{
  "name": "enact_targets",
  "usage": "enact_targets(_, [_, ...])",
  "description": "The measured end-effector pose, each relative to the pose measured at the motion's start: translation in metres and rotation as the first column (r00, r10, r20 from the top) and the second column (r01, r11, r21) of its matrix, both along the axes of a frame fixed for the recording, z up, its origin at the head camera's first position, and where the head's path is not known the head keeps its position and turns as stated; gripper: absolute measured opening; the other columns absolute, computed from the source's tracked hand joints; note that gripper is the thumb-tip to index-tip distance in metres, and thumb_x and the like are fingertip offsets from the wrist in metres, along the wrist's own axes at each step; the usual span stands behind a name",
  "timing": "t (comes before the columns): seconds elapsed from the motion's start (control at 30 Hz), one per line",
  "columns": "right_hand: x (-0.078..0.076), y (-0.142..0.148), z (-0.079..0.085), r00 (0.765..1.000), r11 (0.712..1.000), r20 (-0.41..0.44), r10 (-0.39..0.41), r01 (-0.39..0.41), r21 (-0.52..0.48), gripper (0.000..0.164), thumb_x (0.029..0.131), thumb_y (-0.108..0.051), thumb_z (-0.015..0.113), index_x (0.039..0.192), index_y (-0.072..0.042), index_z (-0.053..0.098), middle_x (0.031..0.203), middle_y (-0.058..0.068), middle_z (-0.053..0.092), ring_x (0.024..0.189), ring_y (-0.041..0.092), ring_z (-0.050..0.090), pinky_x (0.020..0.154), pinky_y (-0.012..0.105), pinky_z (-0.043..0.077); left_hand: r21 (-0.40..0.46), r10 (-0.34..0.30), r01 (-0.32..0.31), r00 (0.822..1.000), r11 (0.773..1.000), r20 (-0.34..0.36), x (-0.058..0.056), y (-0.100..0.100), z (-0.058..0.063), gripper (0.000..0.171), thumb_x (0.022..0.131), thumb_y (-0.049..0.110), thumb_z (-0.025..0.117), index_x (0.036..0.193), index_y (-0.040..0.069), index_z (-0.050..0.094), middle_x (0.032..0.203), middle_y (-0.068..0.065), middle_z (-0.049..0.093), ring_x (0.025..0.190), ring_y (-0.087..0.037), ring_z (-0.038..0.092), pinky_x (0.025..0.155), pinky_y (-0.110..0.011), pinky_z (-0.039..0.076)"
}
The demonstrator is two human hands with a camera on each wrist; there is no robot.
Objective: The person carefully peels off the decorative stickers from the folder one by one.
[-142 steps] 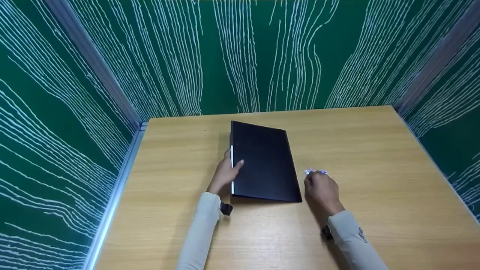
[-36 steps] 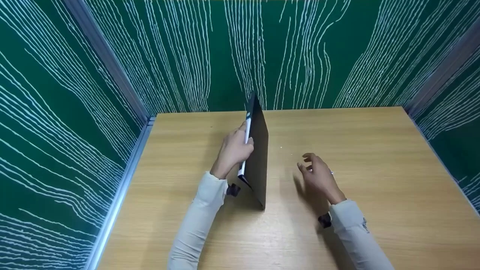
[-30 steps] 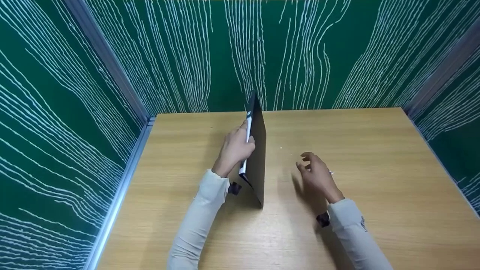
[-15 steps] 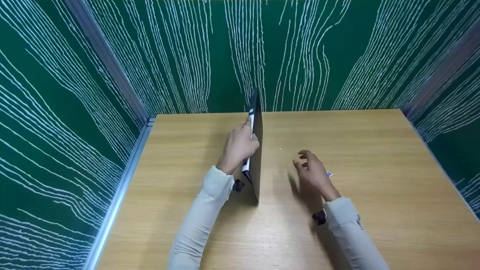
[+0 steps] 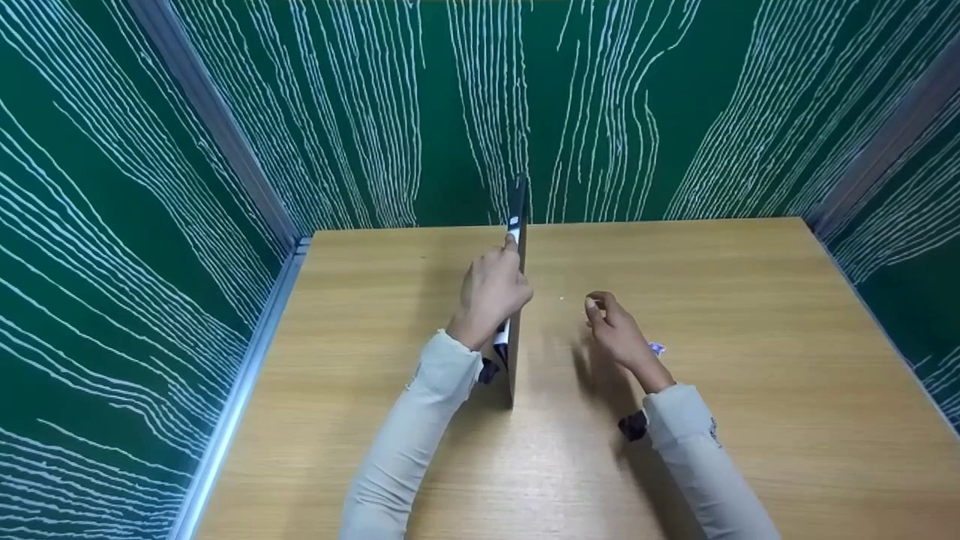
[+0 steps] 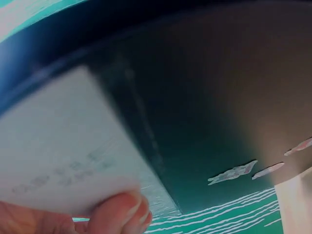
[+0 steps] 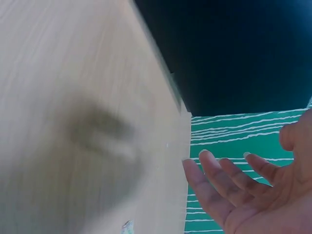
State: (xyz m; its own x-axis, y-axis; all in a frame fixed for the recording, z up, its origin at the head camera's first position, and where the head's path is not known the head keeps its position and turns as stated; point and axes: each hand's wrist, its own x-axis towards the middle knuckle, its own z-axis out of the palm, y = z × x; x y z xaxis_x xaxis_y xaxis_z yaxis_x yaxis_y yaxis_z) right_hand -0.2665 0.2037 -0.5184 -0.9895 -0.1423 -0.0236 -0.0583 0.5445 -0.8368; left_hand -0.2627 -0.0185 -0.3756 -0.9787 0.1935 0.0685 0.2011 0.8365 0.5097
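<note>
My left hand [image 5: 495, 289] grips a black binder [image 5: 517, 199] by its spine, holding it upright and nearly edge-on to the head view. A white label [image 6: 68, 141] with faint print runs along the spine; fingertips [image 6: 119, 212] curl over the label's edge in the left wrist view. On the dark cover [image 6: 180, 107], several small pinkish flat pieces [image 6: 233, 173] show at a slant. To the right of the binder, my right hand [image 5: 619, 330] hovers over the table with fingers loosely spread and nothing in them; the right wrist view shows its palm.
A small shiny purple scrap [image 5: 657, 349] lies on the wooden table [image 5: 787, 337] beside my right wrist. A tiny white speck [image 5: 561, 298] sits between the hands. Green walls [image 5: 465, 112] with white wavy lines enclose the table's back and sides.
The binder has turned from showing its broad black cover to nearly edge-on, and my left hand moved slightly right. My right hand left the shiny pieces and shifted up and left.
</note>
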Motion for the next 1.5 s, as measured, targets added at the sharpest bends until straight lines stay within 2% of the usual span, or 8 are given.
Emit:
enact_targets(0.23, [-0.007,-0.003,0.007,1.0,1.0,-0.031,-0.007,0.007,-0.005,0.055,0.109,-0.037,0.031,0.145,0.005,0.035,0.144,0.032,0.045,0.124,0.045,0.057,0.1,0.053,0.048,-0.087,-0.003,0.0,1.0,0.996,-0.031,0.003,0.006,0.001,0.055,0.091,0.009,0.061,0.144,-0.001,0.049,0.075,-0.003,0.049,0.058,-0.013,0.051,0.048,-0.02,0.036])
enact_targets(0.53, [-0.016,-0.002,0.018,0.998,0.999,-0.067,0.009,-0.006,0.043,0.055,0.109,-0.035,0.032,0.146,0.006,0.034,0.146,0.033,0.043,0.134,0.049,0.045,0.108,0.059,0.039,-0.111,-0.001,0.001,1.0,0.994,0.005,0.004,0.017,0.003,0.057,0.09,0.011,0.066,0.143,0.001,0.049,0.077,-0.004,0.051,0.059,-0.015,0.054,0.049,-0.02,0.04])
enact_targets(0.77, [-0.02,-0.001,0.026,0.997,0.997,-0.078,0.003,0.003,0.076,0.057,0.109,-0.037,0.031,0.147,0.006,0.033,0.147,0.034,0.041,0.136,0.049,0.043,0.109,0.06,0.037,-0.143,-0.01,0.001,0.998,0.99,-0.063,0.004,0.025,-0.001,0.056,0.087,0.012,0.065,0.139,-0.001,0.051,0.075,-0.001,0.05,0.056,-0.013,0.053,0.045,-0.021,0.037])
enact_targets(0.9, [-0.021,0.0,0.03,0.997,0.997,-0.071,-0.004,0.009,0.071,0.057,0.109,-0.038,0.031,0.147,0.004,0.033,0.148,0.032,0.041,0.136,0.048,0.044,0.11,0.06,0.037,-0.12,0.008,-0.012,0.999,0.993,-0.036,0.004,0.029,-0.003,0.057,0.088,0.017,0.066,0.14,0.001,0.049,0.076,-0.001,0.051,0.058,-0.013,0.054,0.046,-0.021,0.039])
enact_targets(1.1, [-0.024,0.002,0.035,0.998,0.998,-0.066,-0.002,0.006,0.058,0.058,0.109,-0.039,0.031,0.148,0.003,0.032,0.149,0.031,0.041,0.136,0.046,0.045,0.11,0.059,0.038,-0.079,0.026,-0.023,0.999,0.997,0.039,0.004,0.033,-0.002,0.064,0.089,0.022,0.067,0.144,0.003,0.042,0.079,-0.001,0.052,0.059,-0.014,0.058,0.047,-0.021,0.043])
enact_targets(1.2, [-0.025,0.002,0.038,0.998,0.999,-0.059,0.004,0.0,0.052,0.058,0.109,-0.04,0.031,0.148,0.003,0.032,0.149,0.03,0.042,0.132,0.045,0.048,0.107,0.058,0.041,-0.059,0.026,-0.022,0.998,0.998,0.059,0.004,0.035,-0.001,0.061,0.089,0.02,0.067,0.143,0.003,0.042,0.078,-0.001,0.052,0.059,-0.014,0.058,0.048,-0.022,0.044])
enact_targets(1.33, [-0.027,-0.001,0.043,0.999,0.999,-0.04,0.015,-0.013,0.038,0.06,0.108,-0.043,0.031,0.149,0.0,0.031,0.148,0.027,0.044,0.12,0.04,0.056,0.095,0.052,0.051,-0.046,0.017,-0.014,0.998,0.999,0.067,0.004,0.036,-0.001,0.052,0.088,0.018,0.068,0.134,0.004,0.049,0.072,0.001,0.05,0.056,-0.013,0.057,0.048,-0.022,0.044])
enact_targets(1.5, [-0.029,-0.007,0.048,1.0,0.999,-0.025,0.018,-0.017,0.038,0.065,0.106,-0.051,0.03,0.15,-0.003,0.03,0.146,0.025,0.045,0.115,0.036,0.057,0.087,0.043,0.056,-0.064,0.012,-0.009,0.999,0.998,0.044,0.006,0.037,0.0,0.047,0.087,0.016,0.069,0.129,0.003,0.053,0.065,0.003,0.047,0.053,-0.012,0.056,0.048,-0.021,0.043])
